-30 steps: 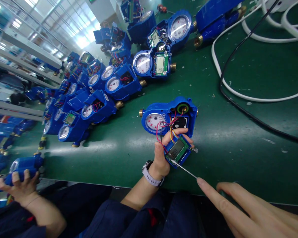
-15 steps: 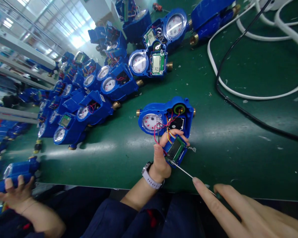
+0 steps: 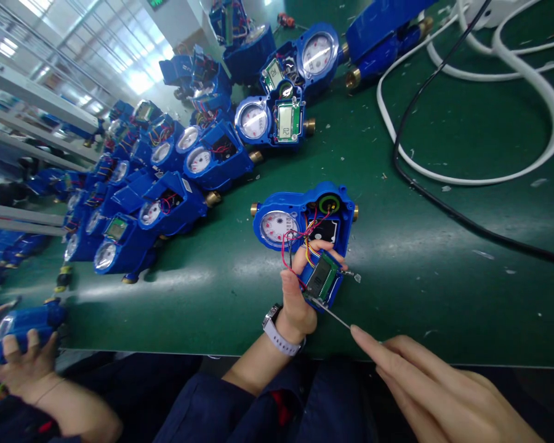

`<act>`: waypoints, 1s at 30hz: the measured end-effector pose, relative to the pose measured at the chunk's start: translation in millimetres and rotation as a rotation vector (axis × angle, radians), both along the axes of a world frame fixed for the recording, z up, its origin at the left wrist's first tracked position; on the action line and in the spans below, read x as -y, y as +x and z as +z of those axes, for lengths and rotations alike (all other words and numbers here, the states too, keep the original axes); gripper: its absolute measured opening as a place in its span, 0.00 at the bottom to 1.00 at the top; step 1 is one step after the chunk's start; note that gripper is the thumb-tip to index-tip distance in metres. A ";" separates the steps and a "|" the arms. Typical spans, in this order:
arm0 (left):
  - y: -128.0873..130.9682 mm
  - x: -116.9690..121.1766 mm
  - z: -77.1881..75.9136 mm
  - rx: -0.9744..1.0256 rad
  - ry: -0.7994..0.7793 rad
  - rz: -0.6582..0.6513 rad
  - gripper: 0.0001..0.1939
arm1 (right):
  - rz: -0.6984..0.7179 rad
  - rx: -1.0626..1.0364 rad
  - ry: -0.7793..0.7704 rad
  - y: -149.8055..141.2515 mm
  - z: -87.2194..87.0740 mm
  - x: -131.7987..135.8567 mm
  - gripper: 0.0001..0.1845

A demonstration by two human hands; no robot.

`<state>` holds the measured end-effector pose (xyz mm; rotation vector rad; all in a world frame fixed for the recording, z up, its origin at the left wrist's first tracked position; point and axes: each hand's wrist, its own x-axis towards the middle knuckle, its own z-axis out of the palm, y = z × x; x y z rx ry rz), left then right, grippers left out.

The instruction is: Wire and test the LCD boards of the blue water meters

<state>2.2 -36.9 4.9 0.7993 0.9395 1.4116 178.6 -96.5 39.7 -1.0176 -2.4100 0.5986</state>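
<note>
My left hand [image 3: 298, 301] is closed around a small blue module with a green circuit board and a display [image 3: 322, 278]. Red, black and yellow wires run from it to an open blue water meter [image 3: 277, 227] lying just beyond on the bench. A screw in a clear piece [image 3: 356, 278] sticks out at the module's right side. My right hand [image 3: 425, 375] grips a screwdriver, its thin metal shaft [image 3: 337, 317] under my forefinger. The tip touches the lower left corner of the module; the handle is hidden in my hand.
Rows of blue water meters [image 3: 221, 151] stand at the left and back of the green bench [image 3: 420, 258]. White cable [image 3: 471, 181] and black cable [image 3: 489, 231] loop at the right. Another person's hand [image 3: 28, 363] holds a blue meter [image 3: 25, 326] at far left.
My right hand's fingers have drawn closer together around the screwdriver and moved slightly left. The view has shifted a little. The other person's second hand has come onto their meter.
</note>
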 end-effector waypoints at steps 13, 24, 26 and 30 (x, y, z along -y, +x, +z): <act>2.8 0.2 2.7 0.044 0.047 0.003 0.35 | -0.061 -0.197 -0.112 -9.0 -4.3 1.6 0.22; 3.6 1.4 5.4 0.116 0.017 0.039 0.35 | -0.023 -0.216 -0.061 -13.9 -36.1 8.8 0.27; 5.5 3.1 4.2 0.131 0.011 0.026 0.35 | -0.029 -0.292 -0.135 -20.3 -32.8 7.6 0.24; 8.5 6.1 3.4 0.183 0.016 -0.003 0.35 | -0.060 -0.302 -0.135 -25.9 -24.7 5.1 0.20</act>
